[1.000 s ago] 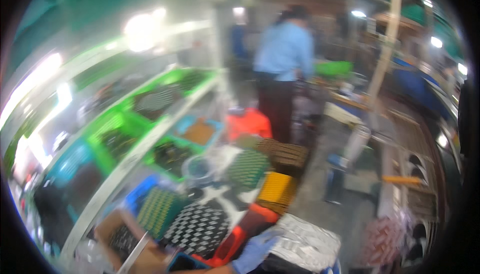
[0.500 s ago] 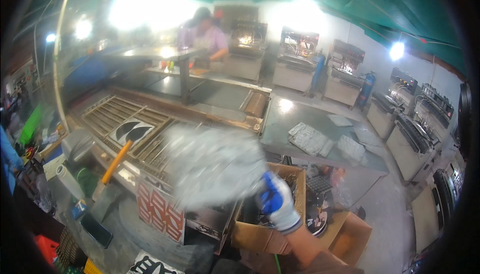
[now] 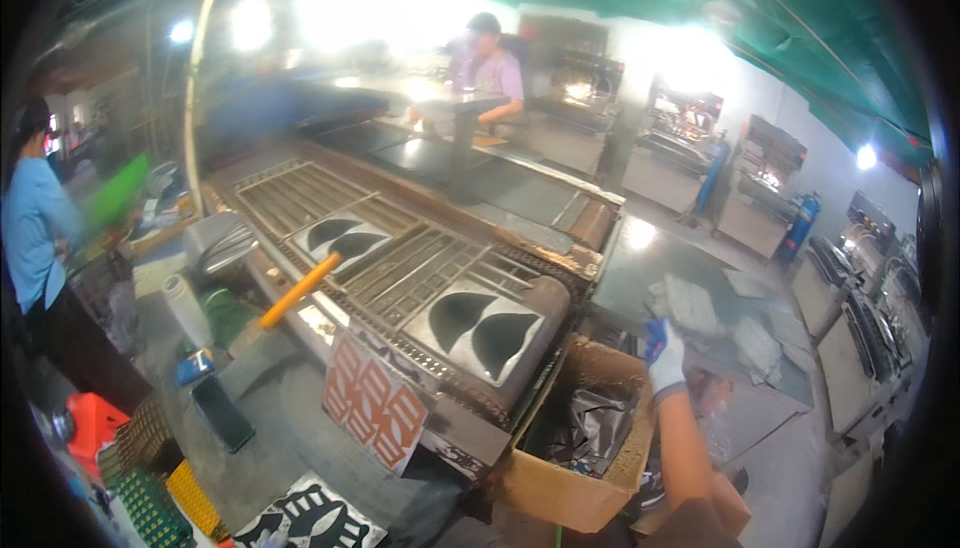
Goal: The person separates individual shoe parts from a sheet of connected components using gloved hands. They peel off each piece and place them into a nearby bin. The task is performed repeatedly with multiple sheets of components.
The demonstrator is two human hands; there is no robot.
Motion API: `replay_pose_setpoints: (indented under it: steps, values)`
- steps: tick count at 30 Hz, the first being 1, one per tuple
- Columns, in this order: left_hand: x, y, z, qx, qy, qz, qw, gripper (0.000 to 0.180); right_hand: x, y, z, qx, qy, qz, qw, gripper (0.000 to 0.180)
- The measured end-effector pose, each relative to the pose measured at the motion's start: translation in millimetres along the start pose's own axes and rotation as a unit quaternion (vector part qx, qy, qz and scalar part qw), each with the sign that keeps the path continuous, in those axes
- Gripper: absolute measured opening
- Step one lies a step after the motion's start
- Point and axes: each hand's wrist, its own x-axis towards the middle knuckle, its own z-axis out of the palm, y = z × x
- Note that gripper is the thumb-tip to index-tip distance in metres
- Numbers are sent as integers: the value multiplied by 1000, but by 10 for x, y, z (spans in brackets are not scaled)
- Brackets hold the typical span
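Note:
My right hand [image 3: 666,356], in a blue-and-white glove, is stretched out over the near left edge of the table on the right. Its slightly blurred fingers look extended, beside the corner of a pile of grey sheets [image 3: 688,306]. More grey sheets [image 3: 756,346] lie just right of it. At the lower edge, a small pale patch on a black-and-white patterned sheet [image 3: 318,516] may be my left hand [image 3: 268,539]; its fingers are too cut off to read. On the slatted conveyor, two white sheets with black leaf shapes [image 3: 482,333] [image 3: 342,240] lie flat.
An open cardboard box [image 3: 570,496] holding dark scraps stands below my right arm. An orange handle [image 3: 300,290] juts up by the conveyor [image 3: 400,260]. A phone [image 3: 222,413] and a red-brown patterned sheet [image 3: 372,403] are nearby. Two people [image 3: 495,73] [image 3: 38,213] stand farther off.
My right hand has swung right and away from me, carrying the large grey sheet off the conveyor's near end toward the pile. A black-and-white sheet now shows there. The view has turned left.

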Motion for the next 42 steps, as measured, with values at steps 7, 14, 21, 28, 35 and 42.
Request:
replay_pose_setpoints:
  steps: [7, 14, 21, 28, 35, 42]
  values:
    - [-152, -134, 421, 149, 27, -86, 985, 68, -1992, 409, 1559, -112, -310, 12, 944, 24]
    - [-103, -296, 577, 85, 139, 91, 982, 56, -1795, 348, 1701, -255, -333, -209, 883, 61]
    - [-134, -251, 505, 76, 112, 128, 982, 45, -2493, -616, 2347, -269, -471, -338, 770, 39]
    - [-269, -416, 550, 82, 132, 191, 969, 36, -3296, -482, 3075, -415, -506, -238, 718, 28]
    - [-352, -558, 431, 56, 251, 48, 965, 34, -3751, -336, 3067, -370, -494, -418, 667, 29]
    - [163, -755, 246, 42, 281, -4, 959, 35, -4880, 859, 3134, -355, -740, -337, 461, 16]
